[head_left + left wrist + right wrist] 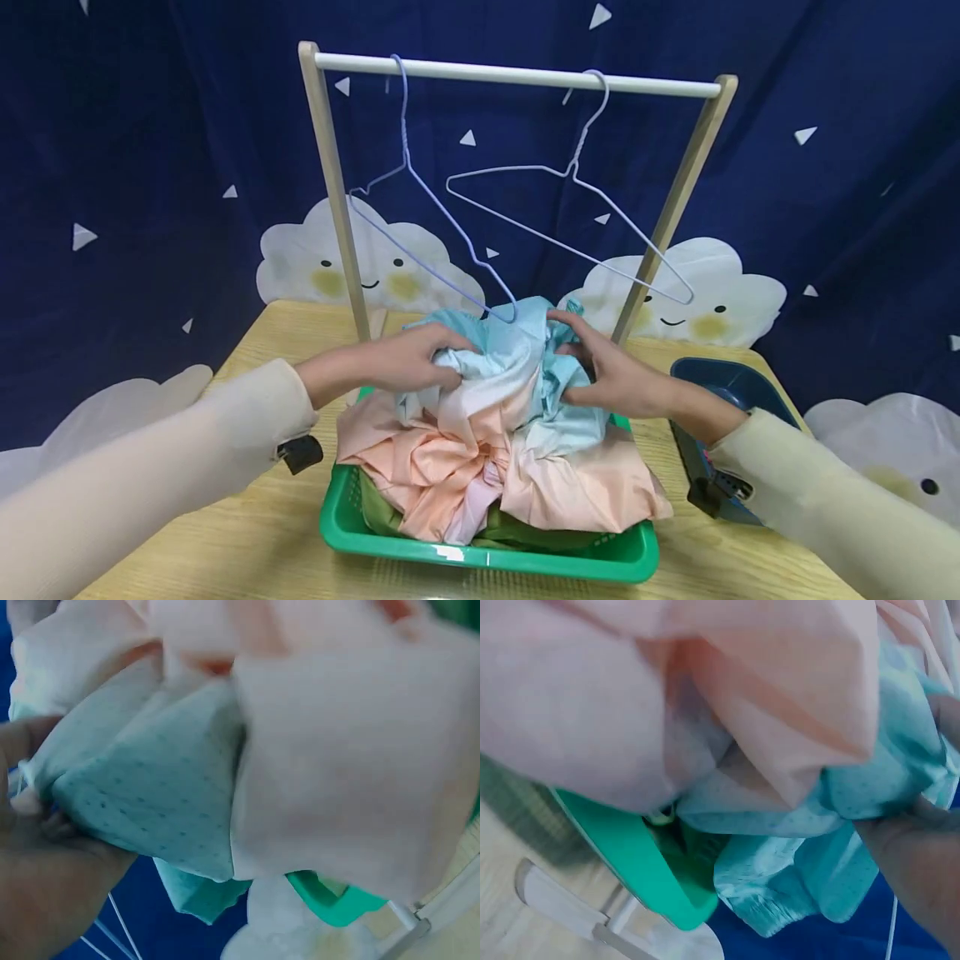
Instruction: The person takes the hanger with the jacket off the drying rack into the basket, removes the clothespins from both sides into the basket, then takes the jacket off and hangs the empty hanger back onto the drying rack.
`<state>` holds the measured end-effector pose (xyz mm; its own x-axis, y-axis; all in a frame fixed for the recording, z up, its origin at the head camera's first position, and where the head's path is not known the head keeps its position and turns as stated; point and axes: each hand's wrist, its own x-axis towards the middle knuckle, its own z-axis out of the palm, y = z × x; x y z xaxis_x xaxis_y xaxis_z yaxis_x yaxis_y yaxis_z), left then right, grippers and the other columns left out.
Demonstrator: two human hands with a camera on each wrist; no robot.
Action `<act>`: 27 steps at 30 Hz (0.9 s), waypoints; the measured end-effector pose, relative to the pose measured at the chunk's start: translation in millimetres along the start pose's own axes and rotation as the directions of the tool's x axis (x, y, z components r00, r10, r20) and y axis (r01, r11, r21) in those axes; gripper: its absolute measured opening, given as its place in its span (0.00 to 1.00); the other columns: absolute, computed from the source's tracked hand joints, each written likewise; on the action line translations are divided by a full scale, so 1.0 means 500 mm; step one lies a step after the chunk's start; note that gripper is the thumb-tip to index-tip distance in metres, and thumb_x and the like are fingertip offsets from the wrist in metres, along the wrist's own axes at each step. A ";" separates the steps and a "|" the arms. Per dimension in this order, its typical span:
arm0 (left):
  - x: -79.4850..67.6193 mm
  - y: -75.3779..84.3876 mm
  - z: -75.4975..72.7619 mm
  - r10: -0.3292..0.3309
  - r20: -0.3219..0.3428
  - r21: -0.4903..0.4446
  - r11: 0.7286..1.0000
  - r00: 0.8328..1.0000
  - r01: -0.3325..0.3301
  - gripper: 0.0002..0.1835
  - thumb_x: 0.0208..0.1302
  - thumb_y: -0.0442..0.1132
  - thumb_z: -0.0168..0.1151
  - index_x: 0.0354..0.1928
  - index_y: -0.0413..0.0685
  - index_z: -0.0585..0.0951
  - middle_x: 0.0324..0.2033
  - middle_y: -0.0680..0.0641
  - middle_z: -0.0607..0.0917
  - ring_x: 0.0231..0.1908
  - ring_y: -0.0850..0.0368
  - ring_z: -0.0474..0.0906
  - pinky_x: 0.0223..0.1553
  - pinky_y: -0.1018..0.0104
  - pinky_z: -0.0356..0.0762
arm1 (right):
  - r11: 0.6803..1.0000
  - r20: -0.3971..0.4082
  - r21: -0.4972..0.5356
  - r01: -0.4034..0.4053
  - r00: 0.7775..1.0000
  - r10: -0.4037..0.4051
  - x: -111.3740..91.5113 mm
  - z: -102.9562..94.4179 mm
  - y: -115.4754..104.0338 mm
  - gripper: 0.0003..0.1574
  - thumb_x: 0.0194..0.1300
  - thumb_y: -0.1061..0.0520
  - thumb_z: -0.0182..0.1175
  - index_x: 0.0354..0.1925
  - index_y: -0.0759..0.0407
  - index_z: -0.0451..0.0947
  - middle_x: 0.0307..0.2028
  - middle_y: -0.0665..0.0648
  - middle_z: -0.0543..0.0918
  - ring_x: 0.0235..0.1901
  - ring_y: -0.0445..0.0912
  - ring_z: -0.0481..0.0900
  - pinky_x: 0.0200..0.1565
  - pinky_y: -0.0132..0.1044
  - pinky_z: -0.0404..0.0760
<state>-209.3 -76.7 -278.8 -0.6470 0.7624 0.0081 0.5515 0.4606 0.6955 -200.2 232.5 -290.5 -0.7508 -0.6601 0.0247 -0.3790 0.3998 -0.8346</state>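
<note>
A crumpled garment, turquoise fading through white to peach, is bunched up over a green plastic basket. My left hand grips its turquoise part from the left; in the left wrist view the left thumb and fingers pinch dotted turquoise cloth. From the right, my right hand holds another turquoise fold, its fingers partly hidden by cloth. A gathered, ruffled edge hangs below the right hand. Peach cloth spreads over the basket's front, with green cloth beneath it.
Behind the basket stands a rack with a white bar and wooden posts. A lavender hanger and a pale hanger hang from it, the lavender one reaching down to the garment. A dark blue bin stands right on the wooden table.
</note>
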 end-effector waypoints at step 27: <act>-0.011 0.015 0.101 -0.301 0.479 0.302 0.939 0.825 0.167 0.25 0.71 0.59 0.60 0.63 0.57 0.75 0.64 0.54 0.77 0.67 0.58 0.71 0.71 0.62 0.66 | 0.856 0.437 -0.479 -0.193 0.794 0.424 0.025 0.077 -0.039 0.48 0.70 0.31 0.57 0.77 0.54 0.60 0.74 0.53 0.67 0.74 0.49 0.64 0.74 0.49 0.64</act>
<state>-174.8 -54.5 -310.1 -0.4473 0.7079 -0.5467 0.5687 0.6969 0.4370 -181.4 192.2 -295.1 -0.5199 -0.6323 -0.5744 -0.4386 0.7746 -0.4557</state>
